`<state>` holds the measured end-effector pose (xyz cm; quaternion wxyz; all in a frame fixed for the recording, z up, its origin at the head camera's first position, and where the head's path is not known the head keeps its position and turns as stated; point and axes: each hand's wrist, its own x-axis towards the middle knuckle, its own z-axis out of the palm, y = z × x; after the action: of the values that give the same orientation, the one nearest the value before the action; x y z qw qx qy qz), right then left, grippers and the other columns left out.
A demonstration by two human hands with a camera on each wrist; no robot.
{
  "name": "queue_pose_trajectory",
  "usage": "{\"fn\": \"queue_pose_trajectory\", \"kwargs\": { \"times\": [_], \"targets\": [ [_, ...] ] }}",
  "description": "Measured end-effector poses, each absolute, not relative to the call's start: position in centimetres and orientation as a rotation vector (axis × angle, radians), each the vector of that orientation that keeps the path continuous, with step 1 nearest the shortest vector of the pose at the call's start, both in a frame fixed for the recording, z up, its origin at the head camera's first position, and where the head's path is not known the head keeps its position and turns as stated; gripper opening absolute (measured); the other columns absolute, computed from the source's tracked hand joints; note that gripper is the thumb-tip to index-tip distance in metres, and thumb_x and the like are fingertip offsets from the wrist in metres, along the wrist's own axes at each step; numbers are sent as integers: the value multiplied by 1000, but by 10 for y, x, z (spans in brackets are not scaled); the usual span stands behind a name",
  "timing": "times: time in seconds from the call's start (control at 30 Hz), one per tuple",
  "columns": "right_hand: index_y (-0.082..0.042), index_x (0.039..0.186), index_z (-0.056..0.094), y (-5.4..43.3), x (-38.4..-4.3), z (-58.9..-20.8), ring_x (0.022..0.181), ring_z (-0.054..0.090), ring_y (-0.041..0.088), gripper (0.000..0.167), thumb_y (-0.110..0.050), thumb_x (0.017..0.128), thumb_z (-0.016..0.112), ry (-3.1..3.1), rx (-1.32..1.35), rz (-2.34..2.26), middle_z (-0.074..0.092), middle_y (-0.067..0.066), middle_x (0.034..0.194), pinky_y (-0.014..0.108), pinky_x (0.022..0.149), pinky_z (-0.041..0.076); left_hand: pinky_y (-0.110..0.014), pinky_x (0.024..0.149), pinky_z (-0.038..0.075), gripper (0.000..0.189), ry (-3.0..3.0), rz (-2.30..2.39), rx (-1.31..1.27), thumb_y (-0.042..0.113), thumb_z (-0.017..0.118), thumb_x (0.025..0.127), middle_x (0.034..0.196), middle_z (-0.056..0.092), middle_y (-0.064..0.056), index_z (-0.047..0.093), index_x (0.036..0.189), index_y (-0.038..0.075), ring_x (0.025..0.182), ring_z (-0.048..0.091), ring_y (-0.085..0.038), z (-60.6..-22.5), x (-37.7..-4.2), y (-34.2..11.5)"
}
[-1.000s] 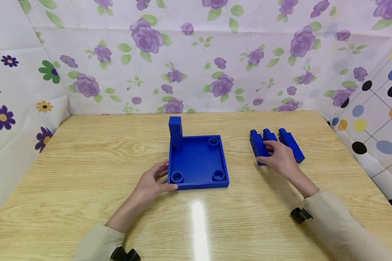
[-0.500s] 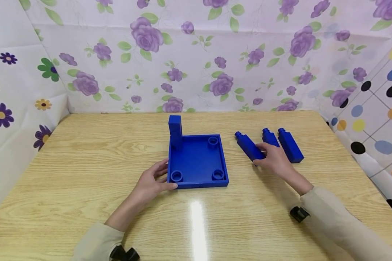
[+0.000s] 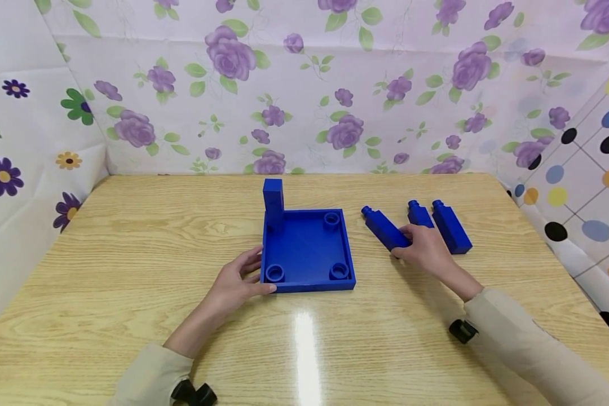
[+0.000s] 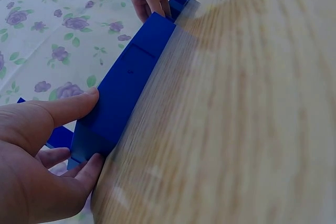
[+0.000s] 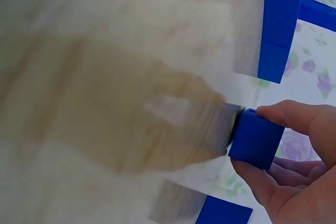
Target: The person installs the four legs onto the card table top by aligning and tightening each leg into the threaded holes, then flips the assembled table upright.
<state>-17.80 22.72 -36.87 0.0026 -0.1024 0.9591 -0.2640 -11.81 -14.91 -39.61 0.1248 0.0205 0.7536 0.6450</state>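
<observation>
Floral cloth: behind the scene, at 12 o'clock.
Wooden tabletop: carries all the blue parts.
Blue tray: flat, mid-tabletop, low-walled, hollow side up.
Left hand: at the tray's 8 o'clock, thumb on the near wall, fingers against the side, parted enough to straddle and hold that corner.
Right hand: at 3 o'clock from the tray, thumb and fingers closed to a block's width, pinching its square end.
Pinched block: between the tray and the right hand, neck towards 11 o'clock; I cannot tell whether it is off the tabletop.
Standing block: upright in the tray's 10 o'clock corner.
Spare blocks: one lying at 12 o'clock from the right hand, partly hidden; another at 2 o'clock.
Bare sockets: at the tray's 1, 4 and 8 o'clock.
Step in hand: apparently fetching a second block.
Next move: probably calls for carrying it towards 9 o'clock, turning its neck down and lining it up with a bare socket, tray steadied.
</observation>
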Motion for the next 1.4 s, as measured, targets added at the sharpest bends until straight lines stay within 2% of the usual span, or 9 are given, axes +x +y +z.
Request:
{"fn": "queue_pose_trajectory", "kwargs": {
  "times": [0.13, 0.27, 0.47, 0.6, 0.7, 0.87, 1.13, 1.27, 1.4],
  "targets": [
    [11, 120, 60, 228, -177, -362, 103, 60, 43, 47, -13, 83, 74, 2991, -280, -861, 63, 29, 114, 54, 85, 51, -40, 102, 43, 84, 2187, 1886, 66, -2, 78, 78, 143, 42, -25, 33, 149, 1, 129, 44, -38, -396, -118, -149],
    [6, 124, 59, 229, -178, -350, 98, 61, 40, 48, -19, 85, 73, 2968, -226, -923, 63, 27, 114, 51, 80, 53, -40, 102, 43, 84, 2179, 1891, 65, -2, 78, 78, 143, 42, -25, 32, 149, 1, 129, 43, -39, -396, -118, -150],
    [1, 132, 56, 234, -183, -333, 97, 62, 32, 54, -25, 88, 73, 2843, -177, -1216, 61, 23, 120, 31, 72, 53, -40, 102, 44, 84, 2180, 1885, 57, -1, 78, 78, 143, 42, -24, 33, 149, 2, 129, 44, -38, -396, -117, -149],
    [-1, 135, 54, 233, -188, -325, 109, 56, 28, 57, -28, 88, 73, 2730, -124, -1509, 58, 19, 125, 20, 79, 50, -40, 101, 44, 84, 2181, 1883, 52, -1, 78, 78, 142, 42, -24, 34, 149, 3, 129, 44, -38, -396, -118, -149],
    [-1, 134, 54, 228, -193, -321, 107, 55, 20, 58, -29, 88, 73, 2641, -91, -1710, 59, 11, 119, 16, 83, 48, -40, 101, 45, 84, 2183, 1884, 53, -1, 78, 78, 142, 42, -24, 34, 149, 3, 128, 44, -38, -396, -118, -149],
    [-1, 133, 55, 218, -201, -321, 102, 55, 13, 56, -28, 87, 74, 2493, -89, -1953, 61, -2, 107, 18, 88, 46, -39, 101, 45, 83, 2186, 1882, 53, -1, 78, 78, 142, 43, -24, 34, 149, 3, 128, 45, -38, -397, -117, -149],
    [-4, 133, 58, 198, -215, -323, 120, 53, 16, 55, -29, 87, 74, 2354, -207, -2118, 63, 8, 125, 31, 108, 38, -39, 102, 44, 84, 2174, 1898, 76, -1, 78, 78, 142, 42, -25, 33, 149, 2, 129, 43, -38, -399, -118, -150],
    [-3, 131, 60, 188, -224, -317, 110, 58, 15, 52, -29, 88, 73, 2446, -293, -2045, 65, 11, 122, 26, 100, 44, -39, 102, 44, 84, 2169, 1901, 73, -1, 78, 78, 143, 42, -24, 33, 149, 2, 130, 43, -38, -399, -117, -150],
    [-6, 129, 62, 178, -232, -309, 91, 58, 11, 47, -29, 89, 72, 2551, -396, -1919, 67, 7, 116, 20, 76, 44, -38, 101, 44, 84, 2175, 1897, 63, -1, 78, 77, 142, 42, -24, 34, 149, 3, 129, 43, -37, -399, -117, -150]
  ]
}}
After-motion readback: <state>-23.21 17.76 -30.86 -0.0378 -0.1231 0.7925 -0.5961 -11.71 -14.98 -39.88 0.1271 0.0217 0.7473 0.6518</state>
